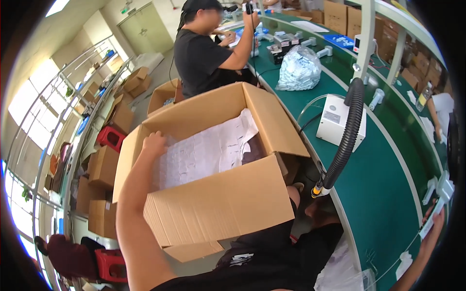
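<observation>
Right of the carton (221,203), a white machine (335,130) bears an unreadable label (332,116).

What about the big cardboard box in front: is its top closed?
No, the big cardboard box has its flaps spread open, showing a pale sheet inside.

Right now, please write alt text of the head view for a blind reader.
A person's left hand is at the left side of an open cardboard box with white sheeting inside; the right hand holds a pale device at far right. Alongside, a green workbench bears a white machine and a filled clear bag; beyond sits a co-worker in black.
</observation>
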Motion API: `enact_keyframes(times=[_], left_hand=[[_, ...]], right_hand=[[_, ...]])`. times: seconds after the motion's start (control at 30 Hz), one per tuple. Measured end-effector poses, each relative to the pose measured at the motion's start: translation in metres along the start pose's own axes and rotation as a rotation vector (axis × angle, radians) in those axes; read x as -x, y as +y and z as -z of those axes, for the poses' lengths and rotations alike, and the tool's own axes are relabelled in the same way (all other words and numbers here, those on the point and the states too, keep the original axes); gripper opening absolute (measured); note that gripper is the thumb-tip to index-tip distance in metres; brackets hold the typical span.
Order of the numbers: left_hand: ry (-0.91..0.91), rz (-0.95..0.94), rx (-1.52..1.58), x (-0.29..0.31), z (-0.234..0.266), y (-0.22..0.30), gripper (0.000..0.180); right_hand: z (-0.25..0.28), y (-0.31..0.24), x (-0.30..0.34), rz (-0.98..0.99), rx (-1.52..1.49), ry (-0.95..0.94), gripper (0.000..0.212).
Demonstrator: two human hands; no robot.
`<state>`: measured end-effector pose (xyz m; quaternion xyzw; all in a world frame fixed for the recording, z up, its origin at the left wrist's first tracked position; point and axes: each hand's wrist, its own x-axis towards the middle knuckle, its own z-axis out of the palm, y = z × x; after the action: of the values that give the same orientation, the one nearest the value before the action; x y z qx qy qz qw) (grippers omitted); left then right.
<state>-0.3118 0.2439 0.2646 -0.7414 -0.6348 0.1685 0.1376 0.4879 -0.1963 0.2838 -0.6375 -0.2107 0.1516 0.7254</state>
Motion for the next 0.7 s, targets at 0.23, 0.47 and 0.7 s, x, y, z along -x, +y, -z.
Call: enact_keyframes(times=[0.23, 0.47, 0.7], left_hand=[[0.109, 0.136, 0.119, -0.080, -0.048, -0.002, 0.025], [0.491, -0.075, 0.250, -0.022, -0.019, -0.018, 0.011], [0.386, -0.842, 1.719, 0.219, 0.117, 0.201, 0.019]], right_hand=[[0.015, -0.014, 0.030, 0.138, 0.222, 0.022, 0.047], [-0.068, -0.046, 0.076, 0.033, 0.191, -0.098, 0.036], [-0.111, 0.013, 0.188, 0.010, -0.056, -0.160, 0.031]])
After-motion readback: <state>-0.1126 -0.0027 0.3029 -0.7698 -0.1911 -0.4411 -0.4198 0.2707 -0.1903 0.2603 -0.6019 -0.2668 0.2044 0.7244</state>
